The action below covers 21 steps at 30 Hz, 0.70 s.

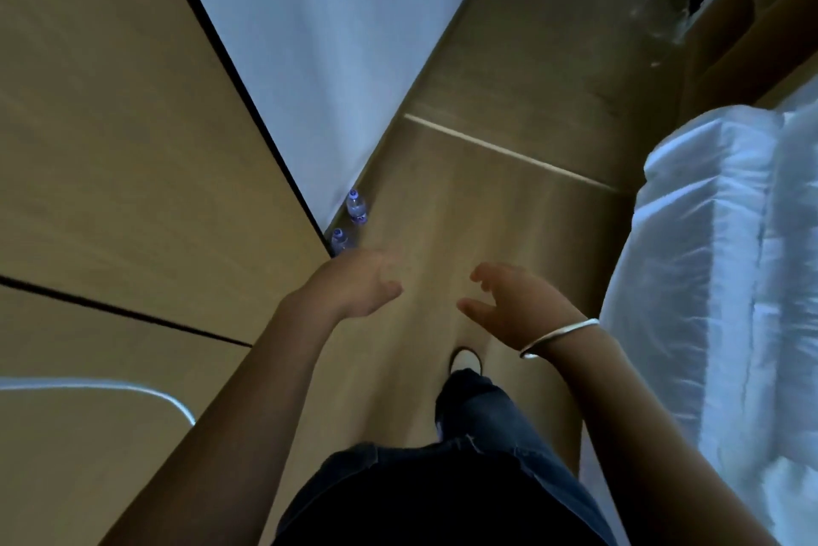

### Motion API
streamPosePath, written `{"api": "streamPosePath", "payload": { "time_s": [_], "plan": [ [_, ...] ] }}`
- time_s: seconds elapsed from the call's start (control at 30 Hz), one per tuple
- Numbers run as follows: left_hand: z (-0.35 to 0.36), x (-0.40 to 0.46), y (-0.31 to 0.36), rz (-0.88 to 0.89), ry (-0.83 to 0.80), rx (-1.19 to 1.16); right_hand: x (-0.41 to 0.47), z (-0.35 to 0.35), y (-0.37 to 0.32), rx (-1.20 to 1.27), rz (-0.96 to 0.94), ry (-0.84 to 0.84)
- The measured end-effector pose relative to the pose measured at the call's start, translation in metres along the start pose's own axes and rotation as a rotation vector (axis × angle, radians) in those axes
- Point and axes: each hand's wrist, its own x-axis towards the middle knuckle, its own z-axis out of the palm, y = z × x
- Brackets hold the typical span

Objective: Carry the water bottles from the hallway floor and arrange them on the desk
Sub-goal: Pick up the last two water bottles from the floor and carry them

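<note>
Still fetching: left hand (358, 284) and right hand (509, 302) released, nothing held. Two water bottles (349, 222) upright on floor (442, 213) against wall. Next, probably: stoop, grasp one apiece.

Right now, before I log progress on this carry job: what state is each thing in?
Far water bottle: upright on the floor by the wall, capped, untouched.
Near water bottle: upright on the floor at the panel's corner, capped, untouched.
Left hand: open, empty, just short of the near bottle.
Right hand: open, empty, above the floor.
Bracelet: on the right wrist.
</note>
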Motion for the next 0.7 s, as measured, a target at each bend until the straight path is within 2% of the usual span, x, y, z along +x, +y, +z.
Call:
{"api": "streamPosePath", "payload": {
  "time_s": [0.27,0.43,0.7],
  "plan": [
    [-0.036,0.107,0.035,-0.164,0.025,-0.170,0.124,-0.092,0.037,-0.096,-0.152,-0.127],
    [-0.054,0.161,0.023,-0.275,0.064,-0.202,0.201,-0.125,0.025,-0.095,-0.236,-0.250],
    [-0.114,0.263,0.007,-0.367,0.110,-0.346,0.325,-0.170,-0.003,-0.185,-0.376,-0.330]
  ]
}}
